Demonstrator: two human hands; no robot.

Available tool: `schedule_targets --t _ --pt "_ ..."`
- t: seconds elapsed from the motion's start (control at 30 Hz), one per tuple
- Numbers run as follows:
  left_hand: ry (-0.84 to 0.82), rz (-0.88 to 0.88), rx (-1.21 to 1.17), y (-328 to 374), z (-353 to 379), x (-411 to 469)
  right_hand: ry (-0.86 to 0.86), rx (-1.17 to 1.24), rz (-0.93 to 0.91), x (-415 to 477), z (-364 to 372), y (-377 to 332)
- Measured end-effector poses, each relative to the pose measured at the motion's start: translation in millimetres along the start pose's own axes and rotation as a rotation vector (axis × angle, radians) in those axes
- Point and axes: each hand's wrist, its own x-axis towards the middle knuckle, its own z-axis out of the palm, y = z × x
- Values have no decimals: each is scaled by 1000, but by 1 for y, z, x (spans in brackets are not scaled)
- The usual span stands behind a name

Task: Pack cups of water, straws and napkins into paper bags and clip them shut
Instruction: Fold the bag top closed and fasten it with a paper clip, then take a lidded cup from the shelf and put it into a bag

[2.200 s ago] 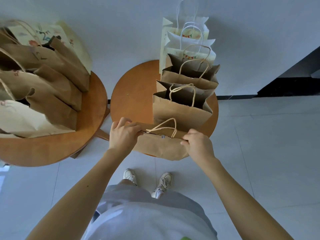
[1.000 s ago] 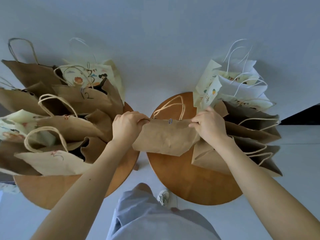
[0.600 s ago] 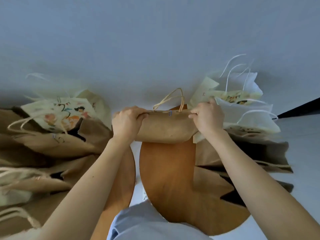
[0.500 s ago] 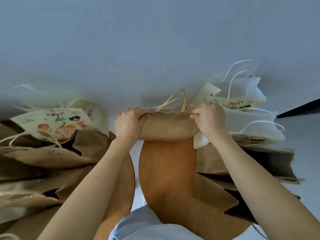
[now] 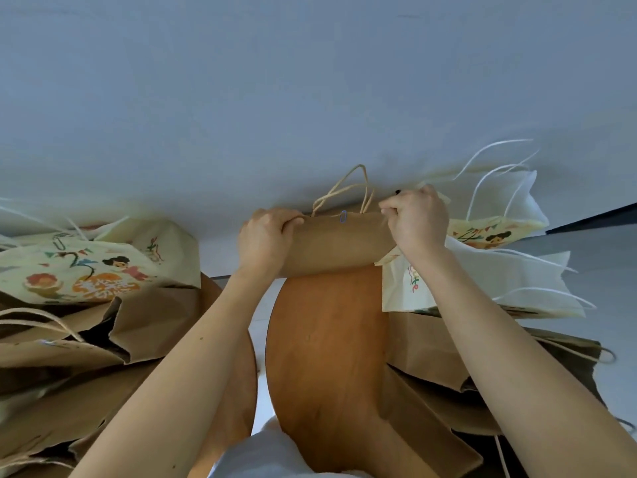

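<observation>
Head cam caught the person holding a brown paper bag [image 5: 336, 241] up at arm's length, over the far edge of the round wooden table [image 5: 327, 357]. The left hand [image 5: 265, 241] had its fingers curled tight round the bag's left top corner, and the right hand [image 5: 418, 224] was pinching the right top corner the same way. Gripping both ends like that looked like a way to keep the folded mouth flat and stop it popping open, since only one small paper clip [image 5: 343, 216] sat at the middle of the top edge, right beside the twisted paper handles [image 5: 344, 191] poking up behind.

So this bag seemed done, clipped shut and probably on its way to being set down with the rest. Whatever was inside couldn't be seen. Printed cream bags [image 5: 482, 267] stood just to the right, touching the right wrist, with more brown bags [image 5: 448, 374] nearer the camera. Another heap of bags [image 5: 86, 305] was crowded on the left, so free space looked tight.
</observation>
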Motion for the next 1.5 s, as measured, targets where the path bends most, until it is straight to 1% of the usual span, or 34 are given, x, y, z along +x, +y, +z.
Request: schedule_targets --t 0.1,0.27,0.4,0.57,0.73,0.87,1.03,1.17,1.23,1.33,1.5 --pt "-24 15 6 -2 0 2 -4 17 0 -4 6 0" --pt "-92 53 61 -8 -1 -5 38 137 -14 -17 9 -2" --pt "-83 42 120 -3 -10 -15 -73 134 -53 -34 5 -4" --pt "-134 30 171 7 -27 -32 -95 136 -94 -59 -9 -9" --pt "-85 46 186 17 -58 -70 -137 123 -187 -95 -32 -30" --pt "13 44 186 23 -87 -127 -141 159 -307 -138 -53 -45" --pt "158 27 205 39 -114 -230 -50 233 -444 -214 -73 -42" --pt "264 -12 229 43 -121 -322 1 337 -578 -290 -74 -39" --pt "295 -50 235 41 -126 -365 -28 332 -638 -326 -74 -41" --pt "324 -114 252 33 -138 -425 -119 337 -732 -371 -76 -53" --pt "458 -292 214 4 -169 -515 -194 353 -920 -434 -75 -106"
